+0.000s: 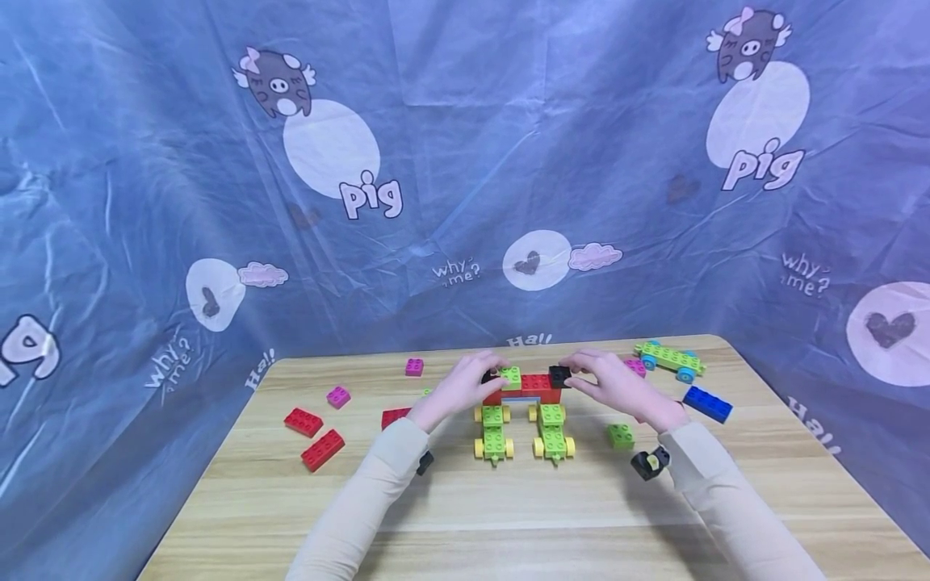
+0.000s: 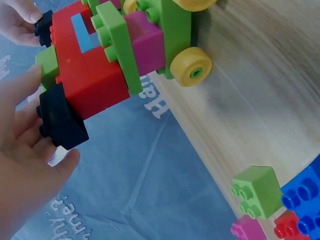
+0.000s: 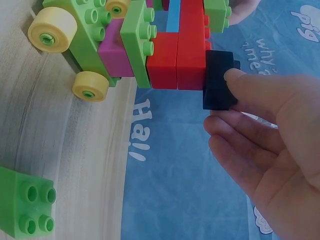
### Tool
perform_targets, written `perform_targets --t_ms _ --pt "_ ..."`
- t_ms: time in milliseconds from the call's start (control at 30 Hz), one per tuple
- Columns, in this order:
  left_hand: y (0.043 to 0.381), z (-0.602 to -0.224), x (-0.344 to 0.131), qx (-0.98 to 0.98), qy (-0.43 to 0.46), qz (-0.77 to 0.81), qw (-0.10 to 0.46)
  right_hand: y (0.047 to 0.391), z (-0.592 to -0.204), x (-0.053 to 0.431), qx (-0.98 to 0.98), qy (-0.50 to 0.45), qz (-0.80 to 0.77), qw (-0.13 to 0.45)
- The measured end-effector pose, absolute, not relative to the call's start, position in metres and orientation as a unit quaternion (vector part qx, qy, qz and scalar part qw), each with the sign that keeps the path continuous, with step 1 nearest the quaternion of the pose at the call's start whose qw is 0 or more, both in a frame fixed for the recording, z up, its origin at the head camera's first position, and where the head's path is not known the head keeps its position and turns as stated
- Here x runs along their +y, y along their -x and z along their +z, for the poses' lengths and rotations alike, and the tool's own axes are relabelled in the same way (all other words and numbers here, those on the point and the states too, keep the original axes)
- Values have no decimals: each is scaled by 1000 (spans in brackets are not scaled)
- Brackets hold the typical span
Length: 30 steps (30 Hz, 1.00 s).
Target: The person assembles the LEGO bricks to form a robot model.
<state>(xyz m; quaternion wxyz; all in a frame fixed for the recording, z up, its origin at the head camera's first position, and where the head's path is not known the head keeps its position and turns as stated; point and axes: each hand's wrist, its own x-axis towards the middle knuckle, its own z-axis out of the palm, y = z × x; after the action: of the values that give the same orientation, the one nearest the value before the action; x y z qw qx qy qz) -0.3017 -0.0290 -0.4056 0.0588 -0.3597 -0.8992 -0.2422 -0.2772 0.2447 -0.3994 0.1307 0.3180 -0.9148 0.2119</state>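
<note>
Across two green wheeled bases (image 1: 493,436) with yellow wheels stands a toy-brick build with a red brick layer (image 1: 536,383) on top. A light green brick (image 1: 511,376) sits on the red layer, beside a black sloped brick (image 2: 61,116) at the left end. My left hand (image 1: 465,387) is at that end, a fingertip pressing the green brick and the other fingers curled behind the black one. My right hand (image 1: 617,383) pinches a second black brick (image 3: 219,80) at the right end, thumb on its studded side and fingers beneath. Magenta bricks (image 3: 117,50) show lower in the build.
Red bricks (image 1: 323,450) and magenta bricks (image 1: 337,396) lie on the left of the wooden table (image 1: 508,524). To the right are a green brick (image 1: 621,436), a blue brick (image 1: 708,403) and a green base with blue wheels (image 1: 669,360). A blue cloth (image 1: 465,161) hangs behind.
</note>
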Motion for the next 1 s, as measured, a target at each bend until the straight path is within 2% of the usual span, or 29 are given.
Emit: perform_targets --t_ms 400,700,1000 --pt "300 -406 -28 -899 348 -255 78 278 -398 245 -911 -323 214 141" --pt "299 -404 -30 -906 347 -235 63 276 -399 248 -912 -321 217 133" --pt "299 -404 -34 -902 356 -233 68 268 -405 268 -914 -310 207 162"
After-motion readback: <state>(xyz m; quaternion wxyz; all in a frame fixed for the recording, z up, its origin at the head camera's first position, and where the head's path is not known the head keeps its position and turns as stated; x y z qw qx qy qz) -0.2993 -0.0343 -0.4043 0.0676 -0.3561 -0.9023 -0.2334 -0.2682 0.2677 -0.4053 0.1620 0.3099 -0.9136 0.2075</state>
